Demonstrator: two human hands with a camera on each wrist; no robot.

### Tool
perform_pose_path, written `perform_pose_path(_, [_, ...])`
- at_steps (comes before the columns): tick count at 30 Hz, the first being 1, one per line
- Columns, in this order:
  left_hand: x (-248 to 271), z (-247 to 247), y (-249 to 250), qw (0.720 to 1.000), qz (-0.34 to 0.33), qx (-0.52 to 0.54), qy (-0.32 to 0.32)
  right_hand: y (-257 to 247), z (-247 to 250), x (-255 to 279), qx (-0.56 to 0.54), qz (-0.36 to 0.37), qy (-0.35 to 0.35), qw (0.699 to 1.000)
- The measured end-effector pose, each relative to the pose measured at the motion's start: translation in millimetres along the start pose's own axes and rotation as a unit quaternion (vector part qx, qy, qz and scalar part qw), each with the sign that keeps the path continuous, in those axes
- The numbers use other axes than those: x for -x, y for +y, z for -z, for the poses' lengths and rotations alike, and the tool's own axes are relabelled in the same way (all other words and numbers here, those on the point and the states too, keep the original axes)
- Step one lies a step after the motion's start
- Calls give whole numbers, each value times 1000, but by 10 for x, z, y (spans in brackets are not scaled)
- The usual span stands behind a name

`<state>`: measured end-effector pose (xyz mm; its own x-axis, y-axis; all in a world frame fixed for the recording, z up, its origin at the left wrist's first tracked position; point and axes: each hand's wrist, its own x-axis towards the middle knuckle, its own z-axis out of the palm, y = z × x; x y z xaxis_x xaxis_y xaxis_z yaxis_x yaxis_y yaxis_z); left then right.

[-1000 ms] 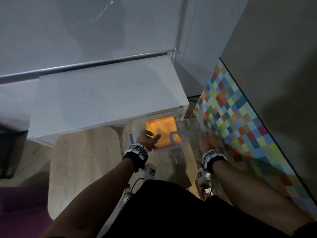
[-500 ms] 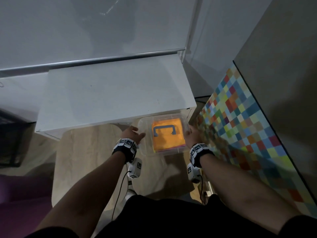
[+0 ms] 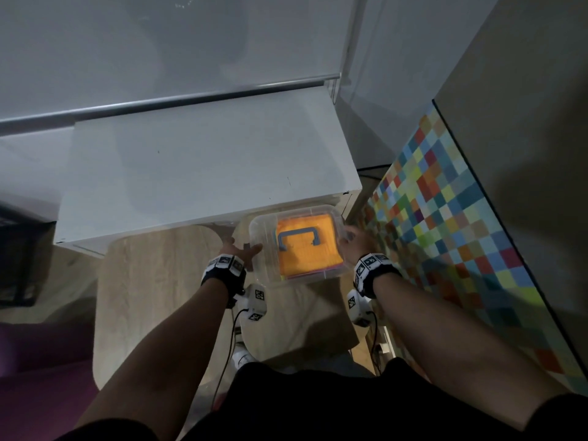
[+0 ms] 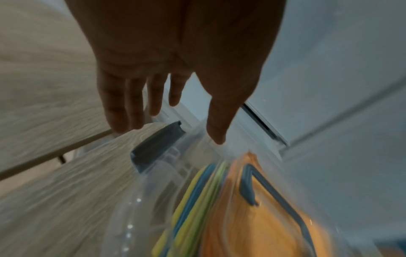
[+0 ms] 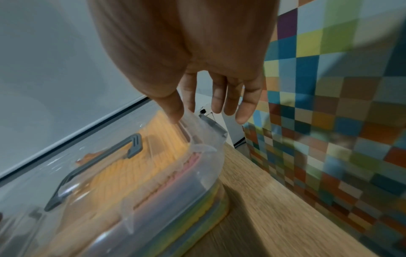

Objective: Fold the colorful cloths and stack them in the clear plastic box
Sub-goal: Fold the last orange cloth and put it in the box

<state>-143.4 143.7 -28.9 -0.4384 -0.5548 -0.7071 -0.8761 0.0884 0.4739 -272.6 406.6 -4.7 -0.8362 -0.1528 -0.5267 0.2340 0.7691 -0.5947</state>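
The clear plastic box (image 3: pixel 259 226) stands on a light wooden table, its lid with a grey handle (image 3: pixel 298 238) lying on top. Inside lies a stack of folded cloths with an orange cloth (image 3: pixel 307 261) uppermost; yellow, blue and green edges (image 4: pixel 193 208) and a pink edge (image 5: pixel 191 161) show below it. My left hand (image 3: pixel 241 251) is at the box's left side with straight fingers (image 4: pixel 173 97), near a grey latch (image 4: pixel 157 147). My right hand (image 3: pixel 351 245) is at the right side, fingers straight (image 5: pixel 216 104), thumb touching the lid's edge by the other latch (image 5: pixel 214 127).
A white cabinet top (image 3: pixel 206 173) juts out just behind the box. A panel of small coloured squares (image 3: pixel 445 218) rises close on the right. A second wooden tabletop (image 3: pixel 152 297) lies to the left, with a gap between the two.
A second ago both hands held the lid tilted over the box. Now the lid lies on the box and the hands are at its left and right sides.
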Motion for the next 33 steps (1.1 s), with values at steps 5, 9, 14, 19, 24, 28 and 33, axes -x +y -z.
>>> perform_pose_path(5, [-101,-93,-151,990,29,100,-100,38,-40,-90,-45,-79,-37,995])
perform_pose_path(9, [4,-70,-85,994,-11,60,-87,382,-132,-452,-53,-118,-94,987])
perform_pose_path(14, [-2,2,-23,992,-52,-106,-53,189,31,-224,-46,-72,-101,991])
perform_pose_path(19, [136,-88,116,973,-109,-205,14,91,-18,-182,-2,-20,-78,997])
perform_pose_path(24, [247,-236,214,968,-113,-216,66,9,-144,-102,94,6,-21,995])
perform_pose_path(28, [234,-263,246,958,-116,-251,75,-79,-125,-32,169,18,-21,985])
perform_pose_path(33, [197,-174,257,946,-151,-282,49,-160,-124,-8,203,26,-5,979])
